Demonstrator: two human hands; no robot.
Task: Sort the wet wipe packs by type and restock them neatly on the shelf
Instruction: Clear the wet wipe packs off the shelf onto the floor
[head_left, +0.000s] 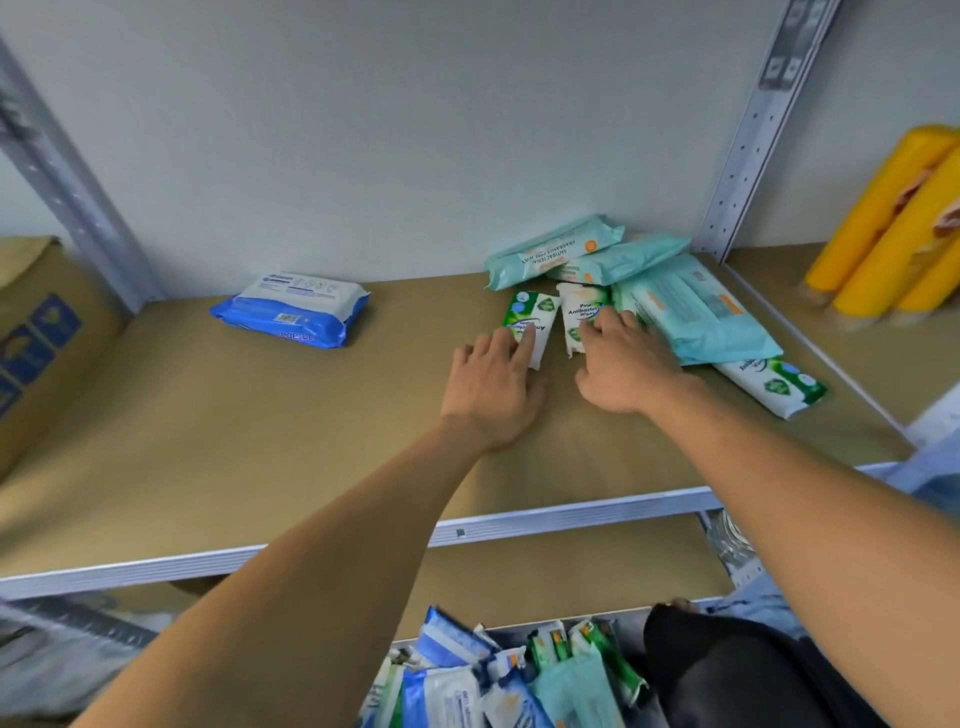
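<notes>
Wet wipe packs of the small green-and-white type lie flat on the shelf board (260, 415), in its right half: the left small pack (535, 312) and the right small pack (579, 306) sit side by side with a narrow gap between them. Bare board runs wide to the left and toward the front rail (519, 525). To the right and behind, the room is closed by a loose heap of teal packs (696, 312) that reaches the back wall (415, 130) and the upright post (753, 130); the right small pack touches this heap. The left hand (493, 384) rests with nearly straight, released fingers (527, 340) on the near end of the left small pack, thumb off it. The right hand (623, 364) sets slightly bent fingertips (592, 325) on the near half of the right small pack, thumb apart on the board; neither hand grasps a pack. A third green-and-white pack (774, 384) lies under the heap's near edge, close to the shelf's right side. A blue pack (291, 309) lies alone, well apart to the left, near the wall. A cardboard box (36, 338) stands at the far left, yellow rolls (893, 223) beyond the post, and mixed packs (467, 675) are piled below the shelf.
</notes>
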